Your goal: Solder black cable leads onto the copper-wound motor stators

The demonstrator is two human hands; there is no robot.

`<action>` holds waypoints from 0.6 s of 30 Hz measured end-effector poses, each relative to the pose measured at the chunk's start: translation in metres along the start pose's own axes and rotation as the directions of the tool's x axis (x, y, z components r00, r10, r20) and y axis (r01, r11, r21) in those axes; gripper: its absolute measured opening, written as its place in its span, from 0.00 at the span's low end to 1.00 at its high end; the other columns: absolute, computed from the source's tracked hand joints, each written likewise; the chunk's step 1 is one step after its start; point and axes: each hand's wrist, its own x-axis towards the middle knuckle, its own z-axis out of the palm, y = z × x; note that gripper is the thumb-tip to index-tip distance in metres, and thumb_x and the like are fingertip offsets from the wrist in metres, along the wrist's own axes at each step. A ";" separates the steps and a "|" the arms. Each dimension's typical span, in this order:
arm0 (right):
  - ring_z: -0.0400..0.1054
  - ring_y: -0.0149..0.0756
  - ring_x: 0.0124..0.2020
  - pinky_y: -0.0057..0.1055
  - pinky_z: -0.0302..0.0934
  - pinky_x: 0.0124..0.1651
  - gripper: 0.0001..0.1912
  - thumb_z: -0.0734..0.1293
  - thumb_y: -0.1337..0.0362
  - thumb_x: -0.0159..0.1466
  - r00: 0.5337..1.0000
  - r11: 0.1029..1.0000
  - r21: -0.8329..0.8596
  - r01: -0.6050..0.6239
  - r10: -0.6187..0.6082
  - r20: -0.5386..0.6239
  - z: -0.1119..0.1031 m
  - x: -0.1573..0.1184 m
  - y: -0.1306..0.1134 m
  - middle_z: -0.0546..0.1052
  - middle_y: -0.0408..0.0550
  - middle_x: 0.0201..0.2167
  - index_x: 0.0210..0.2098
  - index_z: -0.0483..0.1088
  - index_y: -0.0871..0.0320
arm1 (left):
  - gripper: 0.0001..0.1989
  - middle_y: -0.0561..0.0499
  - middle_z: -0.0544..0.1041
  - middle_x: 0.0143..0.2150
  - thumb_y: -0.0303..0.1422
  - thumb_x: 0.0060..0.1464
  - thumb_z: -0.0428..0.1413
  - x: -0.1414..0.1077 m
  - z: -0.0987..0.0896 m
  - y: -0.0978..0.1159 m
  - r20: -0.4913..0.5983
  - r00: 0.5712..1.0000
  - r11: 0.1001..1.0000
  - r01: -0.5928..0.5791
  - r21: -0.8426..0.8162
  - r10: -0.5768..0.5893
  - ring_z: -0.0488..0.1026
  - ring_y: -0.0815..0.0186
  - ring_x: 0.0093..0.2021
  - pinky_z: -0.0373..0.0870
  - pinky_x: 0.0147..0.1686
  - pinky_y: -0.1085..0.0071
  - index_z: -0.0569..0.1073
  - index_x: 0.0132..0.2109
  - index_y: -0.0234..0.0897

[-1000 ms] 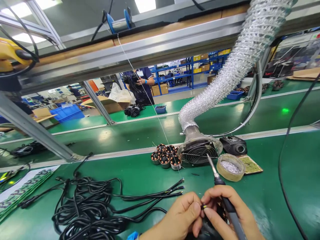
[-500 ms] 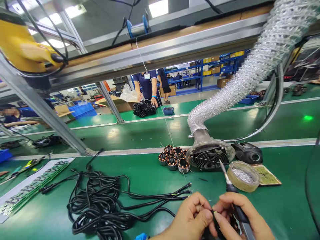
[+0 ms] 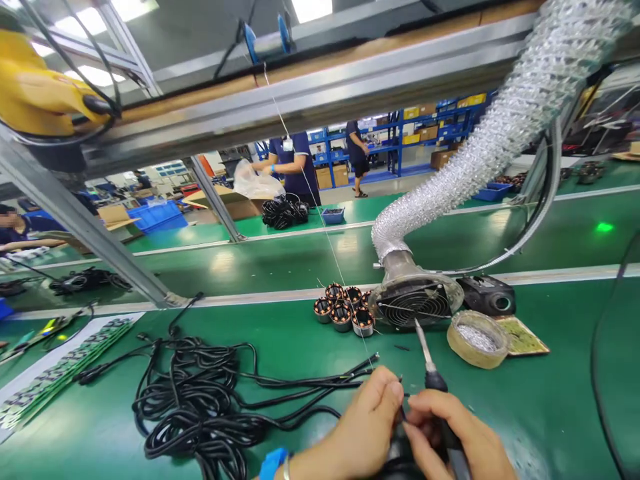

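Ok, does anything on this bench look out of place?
Only slightly: a small dark scrap lies loose in front of the fan grille, and the black cables sprawl in a tangle. Nothing looks plainly damaged.

From afar, I see a soldering iron (image 3: 436, 380) in the right hand (image 3: 463, 433), its thin metal tip slanting up and away. The left hand (image 3: 367, 427) pinches a thin black wire (image 3: 403, 413). Below both, a dark thing (image 3: 397, 457) is partly hidden.
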 end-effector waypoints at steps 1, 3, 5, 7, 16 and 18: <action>0.72 0.28 0.24 0.20 0.70 0.28 0.12 0.65 0.68 0.64 0.999 0.999 -0.019 0.039 -0.039 0.019 -0.005 0.003 0.001 0.75 0.40 0.29 0.46 0.65 0.52 | 0.24 0.58 0.58 0.27 0.57 0.60 0.46 -0.001 -0.003 0.005 0.024 1.000 0.988 -0.017 0.152 0.014 0.54 0.71 0.27 0.54 0.27 0.73 0.59 0.33 0.39; 0.72 0.29 0.26 0.23 0.70 0.30 0.14 0.65 0.69 0.63 0.998 0.998 -0.039 0.055 -0.055 0.022 -0.016 0.009 0.001 0.76 0.43 0.33 0.48 0.64 0.54 | 0.20 0.55 0.62 0.31 0.49 0.64 0.43 -0.003 -0.007 0.016 0.096 0.995 0.920 -0.038 0.390 0.000 0.58 0.67 0.32 0.58 0.33 0.70 0.61 0.34 0.38; 0.73 0.32 0.32 0.26 0.71 0.36 0.15 0.65 0.70 0.63 0.998 0.998 -0.028 0.062 -0.061 0.031 -0.023 0.016 -0.002 0.77 0.47 0.40 0.49 0.63 0.54 | 0.15 0.52 0.66 0.34 0.43 0.66 0.43 -0.007 -0.008 0.024 0.144 0.989 0.867 -0.059 0.495 -0.015 0.62 0.65 0.35 0.60 0.38 0.68 0.64 0.37 0.38; 0.74 0.34 0.38 0.28 0.71 0.41 0.15 0.64 0.72 0.63 0.993 0.996 0.002 0.087 -0.086 0.078 -0.025 0.022 -0.006 0.77 0.48 0.43 0.49 0.63 0.54 | 0.13 0.49 0.70 0.38 0.40 0.66 0.43 -0.010 -0.007 0.028 0.165 0.986 0.858 -0.081 0.507 -0.005 0.65 0.63 0.38 0.62 0.40 0.67 0.67 0.41 0.38; 0.69 0.31 0.29 0.27 0.65 0.32 0.10 0.58 0.72 0.68 0.979 0.999 0.016 0.033 -0.035 0.202 -0.025 0.022 0.007 0.73 0.42 0.31 0.46 0.65 0.53 | 0.08 0.52 0.71 0.34 0.36 0.64 0.46 -0.012 -0.006 0.036 0.178 0.984 0.773 -0.093 0.628 -0.026 0.66 0.63 0.34 0.59 0.35 0.70 0.67 0.40 0.40; 0.69 0.31 0.29 0.27 0.65 0.32 0.11 0.58 0.72 0.68 0.977 0.998 -0.009 0.058 -0.055 0.205 -0.029 0.021 0.010 0.74 0.43 0.31 0.47 0.64 0.52 | 0.07 0.53 0.70 0.34 0.35 0.64 0.46 -0.010 -0.007 0.039 0.165 0.986 0.753 -0.089 0.652 -0.026 0.65 0.65 0.34 0.57 0.34 0.70 0.65 0.38 0.40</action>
